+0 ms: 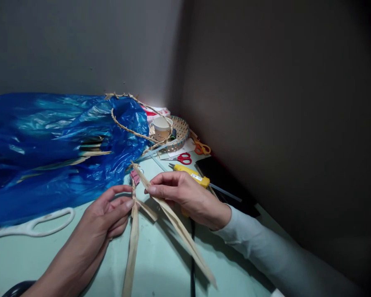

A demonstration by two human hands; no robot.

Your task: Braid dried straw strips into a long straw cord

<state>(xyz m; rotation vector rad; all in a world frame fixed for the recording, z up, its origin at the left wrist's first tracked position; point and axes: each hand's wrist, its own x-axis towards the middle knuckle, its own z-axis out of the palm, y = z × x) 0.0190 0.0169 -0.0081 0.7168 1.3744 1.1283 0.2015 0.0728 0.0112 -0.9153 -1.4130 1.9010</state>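
My left hand (109,212) pinches a tan leaf strip (132,243) that hangs down toward me over the pale green table (160,264). My right hand (182,194) pinches a second, longer strip (179,225) that slants down to the right. The two strips meet near a pink binder clip (135,176) between my hands. Both hands have their fingers closed on the strips.
A crumpled blue plastic bag (49,144) with more strips fills the left. White-handled scissors (34,225) lie beside it. Behind my right hand lie a yellow glue gun (191,174), red scissors (182,158), orange scissors (202,147) and a woven tray (181,130) with a paper cup (162,127).
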